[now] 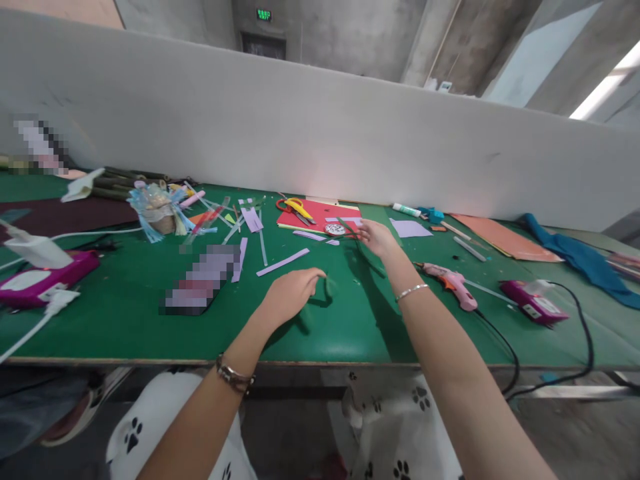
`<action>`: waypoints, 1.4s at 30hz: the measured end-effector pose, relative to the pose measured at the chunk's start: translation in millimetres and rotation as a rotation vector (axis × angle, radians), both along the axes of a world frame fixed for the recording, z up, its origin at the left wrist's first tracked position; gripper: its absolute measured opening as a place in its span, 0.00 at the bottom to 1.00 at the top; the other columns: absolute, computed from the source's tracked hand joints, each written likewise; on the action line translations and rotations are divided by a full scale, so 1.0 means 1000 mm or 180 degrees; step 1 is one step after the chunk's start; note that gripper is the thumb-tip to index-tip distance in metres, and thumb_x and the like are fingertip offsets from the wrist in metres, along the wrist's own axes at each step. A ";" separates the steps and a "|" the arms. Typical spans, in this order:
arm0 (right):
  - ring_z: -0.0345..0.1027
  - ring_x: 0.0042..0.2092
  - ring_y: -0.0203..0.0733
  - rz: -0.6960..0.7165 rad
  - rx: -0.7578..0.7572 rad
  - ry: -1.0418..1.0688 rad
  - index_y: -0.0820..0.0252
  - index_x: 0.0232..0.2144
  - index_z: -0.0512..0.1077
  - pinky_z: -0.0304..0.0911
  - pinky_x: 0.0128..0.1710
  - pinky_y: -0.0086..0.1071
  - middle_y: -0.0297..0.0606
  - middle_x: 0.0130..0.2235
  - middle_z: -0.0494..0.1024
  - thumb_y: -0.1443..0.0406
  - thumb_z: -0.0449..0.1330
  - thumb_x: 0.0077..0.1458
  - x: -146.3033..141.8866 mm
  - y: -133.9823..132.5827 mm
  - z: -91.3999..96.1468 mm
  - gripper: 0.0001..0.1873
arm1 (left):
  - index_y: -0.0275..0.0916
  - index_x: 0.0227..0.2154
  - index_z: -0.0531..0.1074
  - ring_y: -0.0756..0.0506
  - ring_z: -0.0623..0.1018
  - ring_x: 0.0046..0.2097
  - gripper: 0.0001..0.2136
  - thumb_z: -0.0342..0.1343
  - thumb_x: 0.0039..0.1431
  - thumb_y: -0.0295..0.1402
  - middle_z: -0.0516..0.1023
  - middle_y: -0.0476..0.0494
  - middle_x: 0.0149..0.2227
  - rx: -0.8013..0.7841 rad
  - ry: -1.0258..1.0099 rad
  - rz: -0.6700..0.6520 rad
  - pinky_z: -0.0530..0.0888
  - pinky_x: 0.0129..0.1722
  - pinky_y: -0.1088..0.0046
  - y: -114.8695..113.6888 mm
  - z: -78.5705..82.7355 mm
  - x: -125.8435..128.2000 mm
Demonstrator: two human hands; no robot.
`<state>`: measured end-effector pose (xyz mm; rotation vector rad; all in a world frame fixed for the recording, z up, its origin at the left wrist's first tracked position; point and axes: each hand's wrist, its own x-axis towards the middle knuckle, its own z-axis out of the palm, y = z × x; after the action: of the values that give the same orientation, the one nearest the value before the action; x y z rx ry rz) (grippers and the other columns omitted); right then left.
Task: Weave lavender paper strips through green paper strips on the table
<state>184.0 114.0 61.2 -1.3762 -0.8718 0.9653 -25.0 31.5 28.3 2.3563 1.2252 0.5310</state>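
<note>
Low over the green table my left hand (294,295) is closed, with a thin green strip (328,287) at its fingertips. The strip is blurred, so its exact kind is unclear. Farther forward, my right hand (376,238) pinches a long, narrow dark green strip (356,235) that looks like a blade of grass or leaf. Close to the right fingertips lie a round white spotted piece (335,229) and a red paper sheet (320,212). Scissors (300,210) with red and yellow handles rest on the red sheet. Purple paper strips (283,261) lie between and beyond the hands.
A pink hot glue gun (453,283) lies right of my right arm, with its cord near a magenta power block (534,302). At left are a blurred-out phone-like object (203,280), a decorated pot (160,210) and another magenta block (50,280). A white partition (320,133) stands behind.
</note>
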 end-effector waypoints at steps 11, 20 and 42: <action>0.58 0.26 0.29 0.3063 0.0092 -0.1468 0.62 0.33 0.66 0.54 0.24 0.25 0.29 0.25 0.69 0.64 0.57 0.47 -0.057 -0.096 0.013 0.09 | 0.38 0.25 0.67 0.51 0.66 0.22 0.16 0.37 0.60 0.37 0.64 0.54 0.17 -0.0047 -0.1786 0.0390 0.63 0.26 0.77 0.000 0.017 -0.013; 0.56 0.24 0.27 0.2618 0.0261 -0.0643 0.61 0.27 0.65 0.54 0.23 0.24 0.29 0.26 0.67 0.64 0.58 0.45 -0.073 -0.103 0.005 0.07 | 0.37 0.38 0.72 0.48 0.71 0.27 0.19 0.38 0.60 0.39 0.73 0.50 0.24 0.0392 -0.1225 0.0397 0.64 0.27 0.76 -0.001 0.017 -0.019; 0.52 0.19 0.27 0.1839 0.0581 -0.0562 0.60 0.22 0.65 0.49 0.20 0.24 0.26 0.18 0.67 0.62 0.57 0.44 -0.067 -0.098 0.006 0.07 | 0.38 0.54 0.57 0.42 0.70 0.50 0.23 0.40 0.59 0.43 0.71 0.39 0.49 0.0104 -0.1594 -0.0050 0.65 0.51 0.62 -0.009 0.023 -0.016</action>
<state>117.3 15.6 67.3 -1.0788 -1.5041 1.1688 -40.9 22.9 51.3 2.0715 0.9663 1.0627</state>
